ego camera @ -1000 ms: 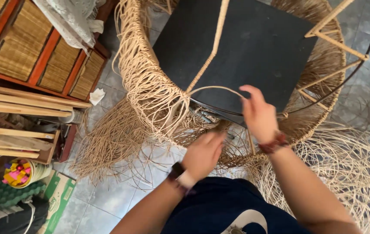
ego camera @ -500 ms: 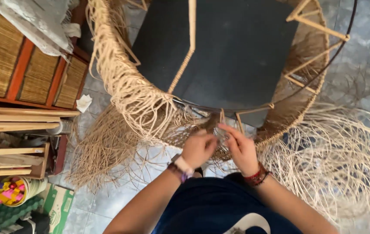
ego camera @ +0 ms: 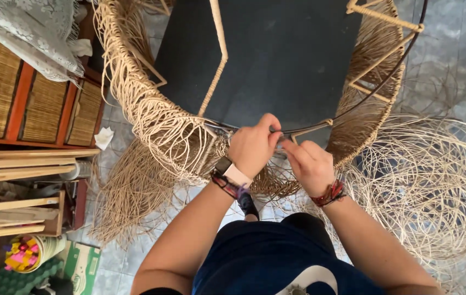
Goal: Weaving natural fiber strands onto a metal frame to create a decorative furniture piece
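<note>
Rattan strands (ego camera: 276,134) are pinched between both hands at the near edge of a big round wicker frame (ego camera: 134,104). The left hand (ego camera: 252,145), with a watch on its wrist, has its fingers curled together around the dark metal rim (ego camera: 364,98) and the strand on it; the right hand (ego camera: 309,164) sits just beside it, fingers closed on the same spot, though what exactly lies under them cannot be made out.

With both hands crowded at one point on the rim, a strand could slip from the pinch and the last turns of the wrapping could loosen. Thin rattan bent sharply over metal may also crack or fray, and the loose ends hanging under the hands (ego camera: 276,188) could snag the wristbands.

Below and left, a fringe of unwoven strands (ego camera: 129,191) spills onto the tiled floor (ego camera: 429,65). To the right lies a large tangled heap of loose rattan (ego camera: 435,186), close enough to catch an elbow or foot. Inside the frame a black panel (ego camera: 287,54) shows, crossed by a wrapped strut (ego camera: 219,60).

Further left stand wooden slats (ego camera: 20,164), a cabinet with woven panels (ego camera: 25,104) under a lace cloth (ego camera: 25,33), and a pot of coloured bits (ego camera: 25,254) near the corner.
</note>
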